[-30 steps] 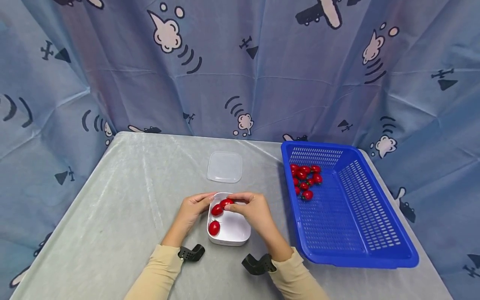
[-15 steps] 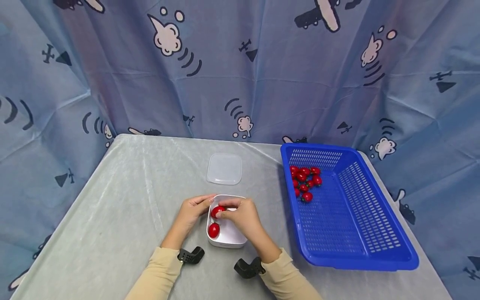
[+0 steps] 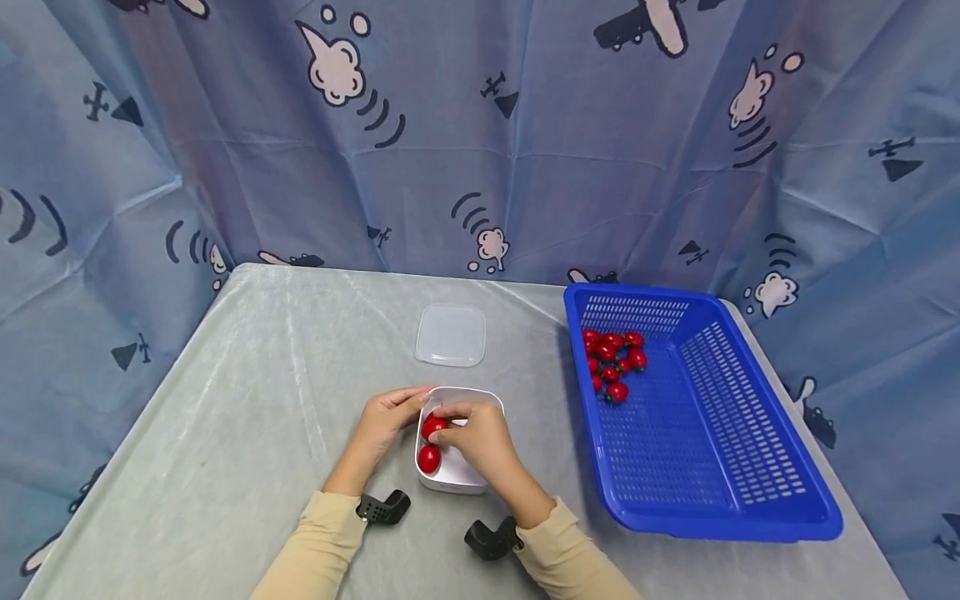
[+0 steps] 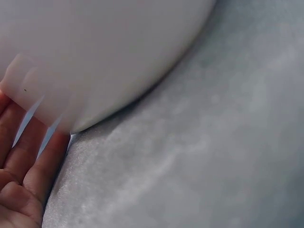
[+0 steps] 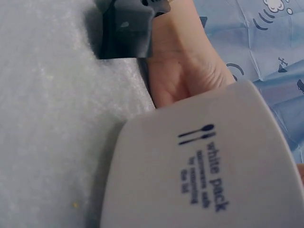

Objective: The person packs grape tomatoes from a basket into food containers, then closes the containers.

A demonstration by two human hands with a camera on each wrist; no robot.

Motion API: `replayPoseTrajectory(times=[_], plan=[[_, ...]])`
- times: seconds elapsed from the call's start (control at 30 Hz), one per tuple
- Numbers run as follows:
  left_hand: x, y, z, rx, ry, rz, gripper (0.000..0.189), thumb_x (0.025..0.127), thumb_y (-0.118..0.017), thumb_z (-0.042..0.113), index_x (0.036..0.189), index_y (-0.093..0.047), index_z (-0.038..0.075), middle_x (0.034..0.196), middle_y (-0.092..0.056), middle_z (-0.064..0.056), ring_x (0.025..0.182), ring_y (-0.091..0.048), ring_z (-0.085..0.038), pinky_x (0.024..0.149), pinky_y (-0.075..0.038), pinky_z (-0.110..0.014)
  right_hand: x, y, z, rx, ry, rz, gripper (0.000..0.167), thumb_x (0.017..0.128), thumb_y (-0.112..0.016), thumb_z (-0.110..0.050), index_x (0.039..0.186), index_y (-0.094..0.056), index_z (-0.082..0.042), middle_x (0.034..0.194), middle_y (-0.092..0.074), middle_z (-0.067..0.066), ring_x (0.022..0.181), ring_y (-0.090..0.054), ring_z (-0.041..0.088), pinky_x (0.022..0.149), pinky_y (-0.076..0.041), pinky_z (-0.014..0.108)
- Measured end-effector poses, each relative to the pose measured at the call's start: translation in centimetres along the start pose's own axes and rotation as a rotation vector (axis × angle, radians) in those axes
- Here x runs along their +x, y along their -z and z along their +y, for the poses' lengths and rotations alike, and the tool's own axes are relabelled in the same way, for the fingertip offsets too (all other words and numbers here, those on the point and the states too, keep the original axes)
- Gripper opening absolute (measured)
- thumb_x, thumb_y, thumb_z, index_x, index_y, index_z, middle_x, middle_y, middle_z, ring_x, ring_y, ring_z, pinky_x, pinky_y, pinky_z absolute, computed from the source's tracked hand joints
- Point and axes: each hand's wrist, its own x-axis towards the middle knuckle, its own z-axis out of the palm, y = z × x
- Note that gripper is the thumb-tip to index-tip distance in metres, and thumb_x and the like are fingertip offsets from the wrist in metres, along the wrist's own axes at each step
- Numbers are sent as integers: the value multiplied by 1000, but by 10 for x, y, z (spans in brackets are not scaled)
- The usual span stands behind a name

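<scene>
A white lidded-type food container (image 3: pixel 468 487) stands on the table with red cherry tomatoes along its left side. One cherry tomato (image 3: pixel 429 459) lies near the front left corner. My right hand (image 3: pixel 480 437) reaches into the container and pinches another cherry tomato (image 3: pixel 432 427) between thumb and fingers, overlapping more red behind it. My left hand (image 3: pixel 382 421) touches the container's back left corner from outside; in the left wrist view its extended fingers (image 4: pixel 35 147) rest against the white wall (image 4: pixel 104 52). The right wrist view shows the container's printed side (image 5: pixel 199 161), which hides the right fingers.
A translucent square lid (image 3: pixel 450 335) lies flat behind the container. To the right stands a blue perforated basket (image 3: pixel 712 521) with several cherry tomatoes (image 3: pixel 611 358) grouped at its back left. A patterned blue curtain (image 3: pixel 450 167) hangs behind the table (image 3: pixel 225 433).
My right hand has moved left and slightly forward-down inside the container, with its fingers now around a cherry tomato at the left wall. The left hand stays at the corner.
</scene>
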Motion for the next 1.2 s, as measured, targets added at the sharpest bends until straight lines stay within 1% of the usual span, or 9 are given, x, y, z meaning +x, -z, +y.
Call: replayPoseTrajectory(times=[0.2, 0.4, 0.53, 0.8, 0.9, 1.07, 1.2], plan=[[2, 0, 0, -7, 2, 4, 34, 94, -65, 9, 121, -65, -10, 109, -75, -3, 91, -68, 0, 86, -56, -21, 1, 0, 1, -41, 7, -9, 27, 67, -87, -1, 93, -79, 1, 91, -77, 14, 84, -69, 16, 71, -55, 22], [2, 0, 0, 13, 7, 16, 34, 94, -67, 11, 121, -66, -8, 108, -75, 2, 92, -66, 2, 86, -54, -19, 1, 1, 1, -65, 18, -21, 28, 66, -87, -1, 92, -79, 2, 90, -78, 13, 81, -68, 17, 68, -54, 20], [2, 0, -1, 10, 15, 14, 34, 94, -67, 12, 121, -67, -8, 108, -75, 3, 92, -66, 2, 86, -54, -19, 1, 2, 0, -51, -4, -25, 28, 67, -88, -3, 92, -79, 1, 90, -78, 13, 82, -68, 18, 67, -51, 19], [2, -1, 1, -11, 17, 4, 35, 94, -66, 11, 122, -65, -9, 111, -75, -3, 92, -68, 0, 87, -55, -21, 4, 8, -1, -67, -12, -15, 24, 70, -85, -3, 93, -79, 1, 90, -78, 12, 86, -69, 21, 68, -50, 20], [3, -1, 3, -9, 11, 4, 35, 94, -66, 11, 122, -65, -9, 111, -75, -1, 93, -67, 1, 87, -55, -21, 8, 13, -4, -70, -37, -15, 22, 72, -84, -5, 93, -79, -1, 90, -78, 11, 91, -69, 22, 70, -49, 23], [2, -1, 3, -8, 22, 11, 34, 94, -66, 11, 122, -66, -8, 106, -76, 4, 93, -67, 2, 87, -55, -20, 10, 18, -3, -49, -73, -12, 22, 73, -85, -7, 95, -79, -3, 92, -78, 10, 97, -69, 23, 75, -50, 24], [1, -1, 1, -16, 26, 2, 35, 94, -66, 11, 122, -65, -9, 106, -76, 2, 93, -67, 1, 88, -55, -21, 7, 25, -6, -34, -81, 7, 22, 74, -84, -9, 95, -80, -4, 94, -78, 10, 101, -70, 24, 83, -53, 29]])
